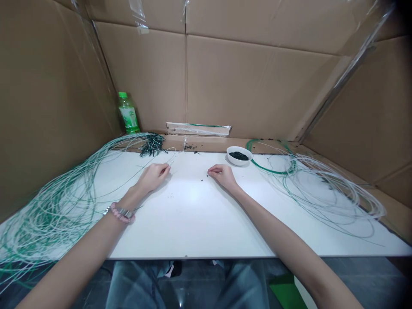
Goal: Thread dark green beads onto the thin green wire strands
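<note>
My left hand (156,175) is closed above the white tabletop, its thumb and forefinger pinched together. A thin pale strand pokes out by those fingertips, and loose strands lie just beyond the hand. To the right, my right hand (224,175) pinches its fingertips low over the table; whatever they hold is too small to make out. Tiny dark bits (201,180) lie beside its fingertips. Behind that hand stands a white bowl (230,157) containing many small black pieces (239,156).
Green and white strands (61,210) sprawl across the left side, their dark knotted ends (152,144) bunched at the back. Coiled strands (347,193) and a green loop (270,171) cover the right. A green-capped bottle (128,115) stands back left. Cardboard walls (257,81) enclose the table (193,227).
</note>
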The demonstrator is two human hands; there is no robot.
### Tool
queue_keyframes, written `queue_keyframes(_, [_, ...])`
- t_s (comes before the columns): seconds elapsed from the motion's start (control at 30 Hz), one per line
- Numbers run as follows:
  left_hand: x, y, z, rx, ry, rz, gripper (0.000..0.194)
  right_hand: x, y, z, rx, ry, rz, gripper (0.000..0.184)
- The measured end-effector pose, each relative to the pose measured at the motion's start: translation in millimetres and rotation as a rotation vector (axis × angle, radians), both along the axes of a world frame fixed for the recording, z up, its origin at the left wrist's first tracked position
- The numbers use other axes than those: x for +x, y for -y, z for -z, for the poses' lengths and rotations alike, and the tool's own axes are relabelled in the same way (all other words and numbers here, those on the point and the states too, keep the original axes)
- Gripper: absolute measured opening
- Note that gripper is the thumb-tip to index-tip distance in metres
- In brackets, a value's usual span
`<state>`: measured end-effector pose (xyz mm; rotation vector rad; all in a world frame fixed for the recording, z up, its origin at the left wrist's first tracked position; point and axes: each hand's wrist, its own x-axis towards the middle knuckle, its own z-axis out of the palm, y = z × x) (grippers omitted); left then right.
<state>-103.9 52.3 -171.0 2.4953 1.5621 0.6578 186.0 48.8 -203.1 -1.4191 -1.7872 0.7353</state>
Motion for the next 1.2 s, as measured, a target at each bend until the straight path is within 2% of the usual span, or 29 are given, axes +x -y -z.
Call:
queue_keyframes(0.27, [0, 0, -0.7, 0.011, -0.01, 0.014, 0.035, 2, -2, 0.4, 0.052, 0.066, -0.007, 0.025])
queue_keyframes(0.5, [-2, -1, -0.1, 0.017, -0.024, 0.005, 0.036, 6, 7, -7.1, 0.103, 0.264, 0.008, 0.022])
queue_keyframes(0.6, [-2, -2, 0.2, 0.018, -0.031, 0.0, 0.036, 14, 5, -21.7, 0.135, 0.334, 0.042, 0.023])
queue_keyframes(0.73, [-2, -4, 0.3, 0.016, -0.046, 0.007, 0.035, 48, -16, -59.9, 0.179, 0.42, 0.263, 0.029])
queue_keyframes(0.83, [-1, -5, -0.2, 0.015, -0.061, 0.007, 0.036, 76, -40, -84.0, 0.117, 0.513, 0.384, 0.03])
queue_keyframes(0.9, [-1, -5, -1.0, 0.02, -0.067, -0.007, 0.036, 86, -53, -89.9, 0.043, 0.578, 0.386, 0.029])
queue_keyframes(1.03, [-1, -3, -3.2, 0.032, -0.079, -0.036, 0.036, 88, -71, -82.7, -0.045, 0.674, 0.336, 0.029])
queue_keyframes(1.2, [0, -3, -4.0, 0.038, -0.1, -0.034, 0.038, 82, -80, -67.4, -0.002, 0.744, 0.319, 0.029])
